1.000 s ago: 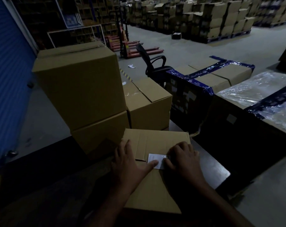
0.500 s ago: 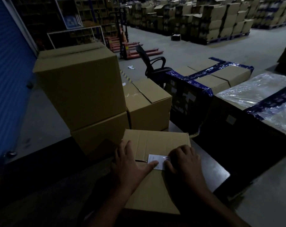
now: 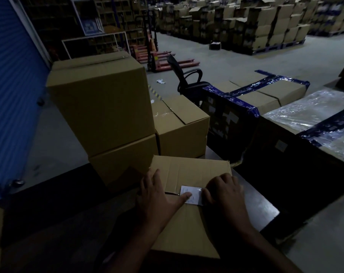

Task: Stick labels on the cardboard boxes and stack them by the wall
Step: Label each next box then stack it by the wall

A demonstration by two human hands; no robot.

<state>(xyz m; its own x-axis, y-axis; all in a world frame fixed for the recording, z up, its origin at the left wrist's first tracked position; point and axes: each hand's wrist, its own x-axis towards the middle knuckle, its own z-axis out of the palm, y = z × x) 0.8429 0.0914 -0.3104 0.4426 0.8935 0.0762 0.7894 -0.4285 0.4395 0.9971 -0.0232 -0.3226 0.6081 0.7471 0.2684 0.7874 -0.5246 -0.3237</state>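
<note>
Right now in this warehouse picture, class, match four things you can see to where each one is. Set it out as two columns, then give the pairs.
Things
1. white label
2. office chair
3. large box
4. left hand

Places
A. on the floor beyond the boxes
B. stacked on another box
C. on the flat carton's seam
D. thumb on the label's left edge

Pairs: 1-C, 2-A, 3-B, 4-D

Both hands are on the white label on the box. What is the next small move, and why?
Probably slide the right hand outward to rub the label's right edge flat. The left hand's thumb already pins its left side on the cardboard box, but the right fingertips sit at an edge that looks unpressed.
</note>
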